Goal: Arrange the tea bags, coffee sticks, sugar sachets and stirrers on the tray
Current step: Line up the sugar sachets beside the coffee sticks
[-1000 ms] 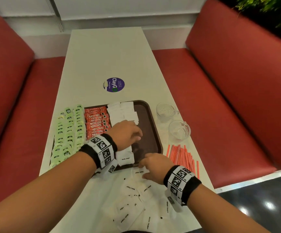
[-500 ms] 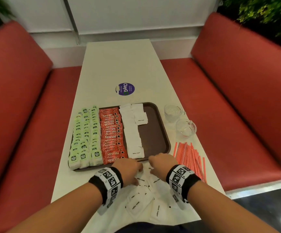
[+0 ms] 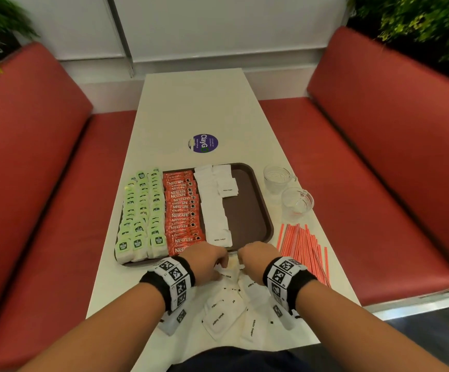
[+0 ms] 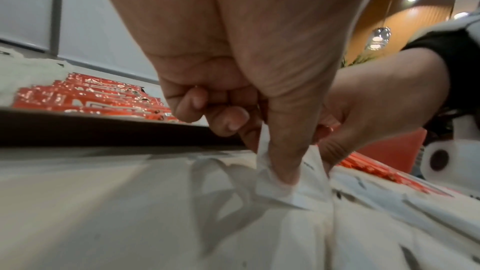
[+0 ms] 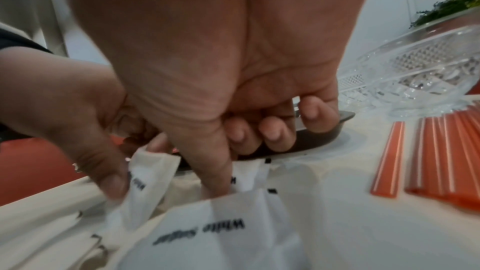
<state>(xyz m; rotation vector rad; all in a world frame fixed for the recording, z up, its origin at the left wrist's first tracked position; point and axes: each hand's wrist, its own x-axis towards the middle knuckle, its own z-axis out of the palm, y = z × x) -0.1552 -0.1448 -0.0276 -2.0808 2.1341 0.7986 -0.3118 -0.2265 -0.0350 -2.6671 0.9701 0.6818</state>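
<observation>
A brown tray [image 3: 247,210] holds rows of green tea bags [image 3: 140,210], red coffee sticks [image 3: 183,210] and white sugar sachets [image 3: 212,210]. Loose sugar sachets [image 3: 218,318] lie in a heap on the table just in front of the tray. My left hand [image 3: 224,264] pinches one sachet [image 4: 293,190] from this heap between thumb and fingers. Close beside it, my right hand [image 3: 242,261] pinches another sachet [image 5: 249,176], with the thumb pressing down on it. Orange stirrers [image 3: 303,248] lie on the table right of the tray.
Two glass cups [image 3: 277,175] [image 3: 297,201] stand right of the tray, behind the stirrers. A round purple sticker [image 3: 205,143] sits on the white table beyond the tray. Red benches [image 3: 379,183] flank the table on both sides.
My left hand has come back from the sugar row on the tray to the loose heap. Both hands now sit side by side at the tray's near edge, each pinching a sachet.
</observation>
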